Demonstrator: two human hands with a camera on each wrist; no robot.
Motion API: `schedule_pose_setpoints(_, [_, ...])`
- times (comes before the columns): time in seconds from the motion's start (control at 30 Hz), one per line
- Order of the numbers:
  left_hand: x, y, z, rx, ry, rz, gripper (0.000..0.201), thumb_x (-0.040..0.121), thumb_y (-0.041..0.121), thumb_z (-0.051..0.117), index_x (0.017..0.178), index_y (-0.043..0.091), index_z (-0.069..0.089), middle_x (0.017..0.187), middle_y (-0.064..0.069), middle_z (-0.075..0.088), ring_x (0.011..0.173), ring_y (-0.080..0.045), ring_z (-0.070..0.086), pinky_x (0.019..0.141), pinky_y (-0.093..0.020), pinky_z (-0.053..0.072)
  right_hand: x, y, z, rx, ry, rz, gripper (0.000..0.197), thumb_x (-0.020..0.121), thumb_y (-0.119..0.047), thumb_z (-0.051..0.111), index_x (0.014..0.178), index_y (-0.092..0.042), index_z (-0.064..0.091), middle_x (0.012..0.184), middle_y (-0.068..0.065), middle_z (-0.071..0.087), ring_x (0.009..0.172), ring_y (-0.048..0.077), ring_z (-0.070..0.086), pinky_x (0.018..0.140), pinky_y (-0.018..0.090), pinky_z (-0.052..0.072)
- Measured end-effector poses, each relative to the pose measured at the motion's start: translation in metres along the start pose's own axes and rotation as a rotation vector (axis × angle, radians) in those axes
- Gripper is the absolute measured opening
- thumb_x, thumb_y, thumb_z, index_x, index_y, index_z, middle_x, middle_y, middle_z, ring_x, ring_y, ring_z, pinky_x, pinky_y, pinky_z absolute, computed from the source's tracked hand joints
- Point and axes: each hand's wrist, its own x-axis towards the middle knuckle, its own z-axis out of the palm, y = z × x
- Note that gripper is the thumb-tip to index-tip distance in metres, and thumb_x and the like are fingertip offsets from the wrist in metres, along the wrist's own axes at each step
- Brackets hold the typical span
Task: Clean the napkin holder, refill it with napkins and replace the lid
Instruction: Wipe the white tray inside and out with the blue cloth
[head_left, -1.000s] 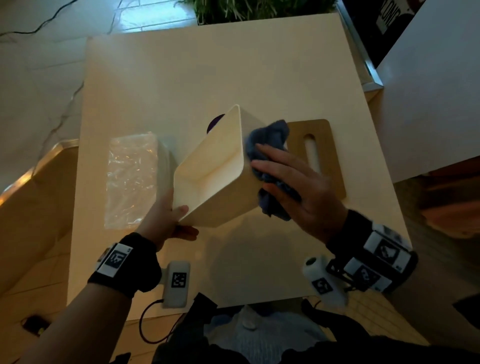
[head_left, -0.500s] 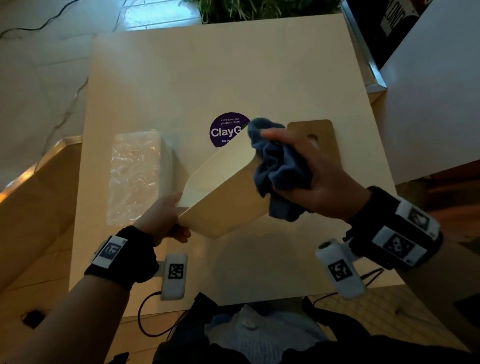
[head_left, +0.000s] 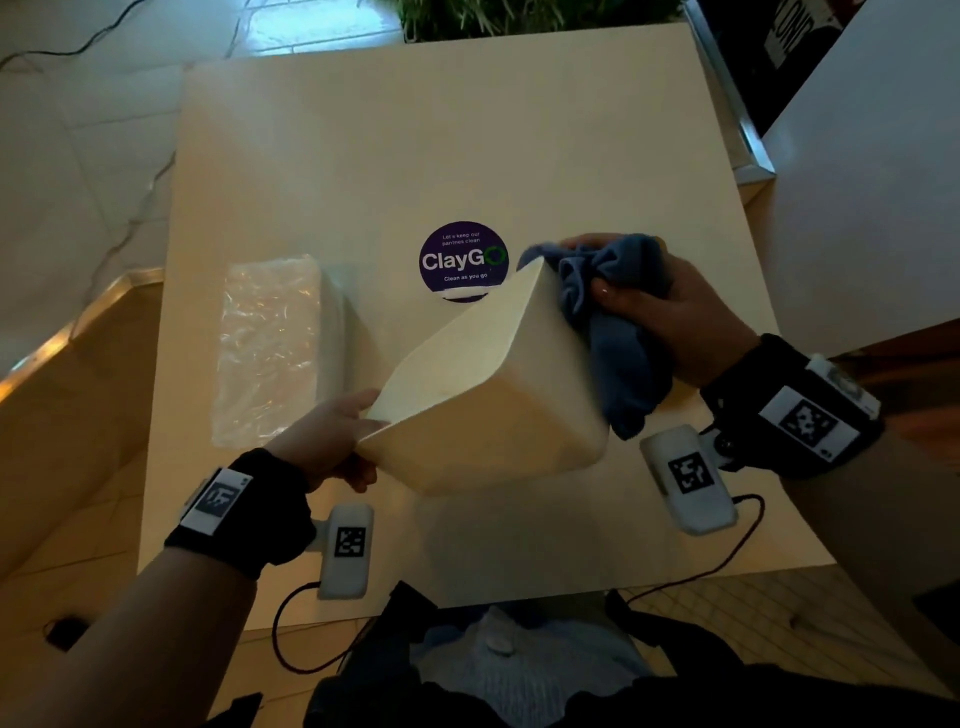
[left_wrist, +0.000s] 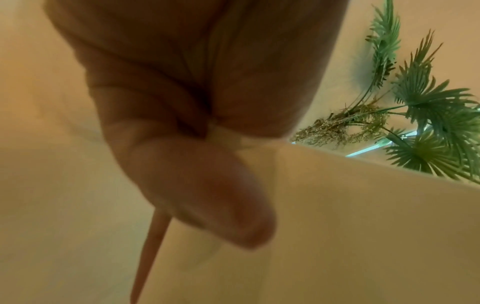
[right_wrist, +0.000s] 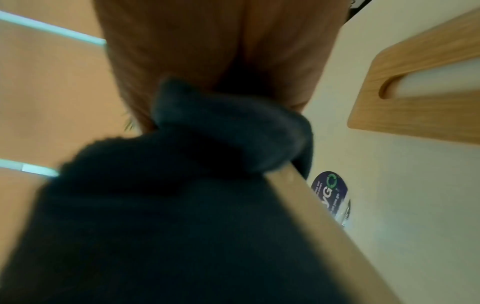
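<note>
The cream napkin holder (head_left: 483, 395) is tilted on its side above the table, its open mouth facing left. My left hand (head_left: 332, 441) grips its near rim, thumb inside; the same hand (left_wrist: 197, 144) fills the left wrist view, pinching the holder's wall (left_wrist: 363, 216). My right hand (head_left: 670, 317) clutches a bunched blue cloth (head_left: 618, 332) against the holder's far right side. In the right wrist view the cloth (right_wrist: 182, 205) looks dark and lies on the holder's edge (right_wrist: 311, 216). The wooden lid (right_wrist: 420, 88) with its slot lies flat on the table, hidden by my right hand in the head view.
A plastic-wrapped pack of napkins (head_left: 270, 348) lies at the left of the white table (head_left: 467, 130). A round purple ClayGo sticker (head_left: 462, 262) sits mid-table. A green plant (left_wrist: 420, 123) stands beyond the far edge. A second table (head_left: 883, 182) is at the right.
My right hand went from flat fingers pressing the cloth to clutching it bunched, and moved toward the holder's far right edge. The holder has tilted and shifted right, uncovering the sticker.
</note>
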Motion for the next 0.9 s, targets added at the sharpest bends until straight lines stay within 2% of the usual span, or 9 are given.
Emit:
schedule_pose_setpoints(0.1, [0.0, 0.012, 0.001, -0.044, 0.005, 0.0, 0.051, 0.068, 0.018, 0.061, 0.119, 0.011, 0.058, 0.048, -0.003, 0.055, 0.036, -0.015, 0.048, 0.036, -0.023, 0.043, 0.002, 0.003, 0.003, 0.014, 0.073, -0.082, 0.028, 0.078, -0.031, 0.062, 0.106, -0.029, 0.063, 0.101, -0.017, 0.069, 0.104, 0.003, 0.062, 0.087, 0.019, 0.048])
schedule_pose_setpoints(0.2, [0.002, 0.02, 0.004, -0.054, 0.066, -0.003, 0.042, 0.08, 0.006, 0.06, 0.122, 0.005, 0.054, 0.056, -0.009, 0.052, 0.036, -0.014, 0.05, 0.036, -0.023, 0.043, -0.001, 0.006, 0.006, -0.183, 0.261, -0.182, 0.018, 0.093, -0.012, 0.054, 0.099, -0.027, 0.061, 0.083, -0.026, 0.069, 0.087, -0.009, 0.063, 0.077, 0.01, 0.048])
schedule_pose_setpoints(0.33, [0.005, 0.028, 0.009, -0.042, 0.109, -0.003, 0.037, 0.088, 0.002, 0.053, 0.124, 0.007, 0.05, 0.064, -0.012, 0.05, 0.036, -0.014, 0.049, 0.037, -0.023, 0.043, -0.013, 0.011, 0.006, -0.262, 0.39, -0.383, 0.028, 0.089, -0.022, 0.055, 0.118, -0.021, 0.056, 0.106, -0.025, 0.066, 0.109, -0.003, 0.058, 0.092, 0.015, 0.046])
schedule_pose_setpoints(0.43, [0.006, 0.033, 0.008, -0.049, 0.132, -0.006, 0.037, 0.088, -0.001, 0.05, 0.125, 0.005, 0.049, 0.064, -0.012, 0.05, 0.034, -0.013, 0.049, 0.036, -0.022, 0.043, -0.02, 0.01, 0.011, -0.354, 0.388, -0.567, 0.026, 0.089, -0.018, 0.055, 0.111, -0.028, 0.06, 0.11, -0.038, 0.06, 0.109, -0.012, 0.055, 0.093, 0.009, 0.043])
schedule_pose_setpoints(0.5, [0.005, 0.036, 0.009, -0.049, 0.133, -0.017, 0.034, 0.088, -0.003, 0.045, 0.122, 0.0, 0.05, 0.061, -0.012, 0.052, 0.033, -0.012, 0.048, 0.035, -0.021, 0.043, -0.02, 0.012, 0.018, -0.501, 0.377, -0.738, 0.025, 0.091, -0.02, 0.058, 0.115, -0.011, 0.058, 0.116, -0.024, 0.062, 0.111, -0.008, 0.054, 0.096, 0.014, 0.043])
schedule_pose_setpoints(0.57, [0.004, 0.038, 0.011, -0.043, 0.107, -0.025, 0.03, 0.089, -0.004, 0.041, 0.117, -0.003, 0.05, 0.057, -0.014, 0.057, 0.033, -0.012, 0.049, 0.034, -0.019, 0.041, -0.015, 0.019, 0.026, -0.683, 0.358, -0.872, 0.03, 0.091, -0.018, 0.059, 0.115, 0.0, 0.058, 0.121, 0.005, 0.061, 0.116, 0.016, 0.055, 0.1, 0.034, 0.045])
schedule_pose_setpoints(0.67, [0.004, 0.041, 0.017, -0.035, 0.068, -0.027, 0.032, 0.088, -0.003, 0.039, 0.119, -0.009, 0.048, 0.064, -0.022, 0.059, 0.034, -0.013, 0.051, 0.034, -0.019, 0.04, -0.004, 0.033, 0.043, -0.947, 0.378, -0.901, 0.028, 0.09, -0.022, 0.06, 0.114, -0.006, 0.064, 0.123, 0.012, 0.06, 0.121, 0.03, 0.052, 0.105, 0.055, 0.034])
schedule_pose_setpoints(0.8, [0.005, 0.042, 0.019, -0.043, 0.087, 0.004, 0.033, 0.086, -0.006, 0.04, 0.117, -0.014, 0.045, 0.05, -0.014, 0.056, 0.034, -0.014, 0.053, 0.033, -0.018, 0.039, -0.005, 0.06, 0.071, -1.01, 0.104, -0.904, 0.034, 0.085, -0.019, 0.066, 0.118, -0.014, 0.059, 0.123, 0.012, 0.063, 0.124, 0.025, 0.049, 0.111, 0.05, 0.029])
schedule_pose_setpoints(0.9, [0.001, 0.043, 0.016, -0.04, 0.092, 0.02, 0.031, 0.085, -0.008, 0.044, 0.115, -0.003, 0.044, 0.06, -0.018, 0.056, 0.036, -0.016, 0.055, 0.034, -0.02, 0.041, -0.021, 0.083, 0.079, -0.991, -0.224, -0.957, 0.028, 0.086, -0.013, 0.065, 0.114, -0.01, 0.065, 0.121, 0.013, 0.065, 0.122, 0.025, 0.05, 0.111, 0.043, 0.032])
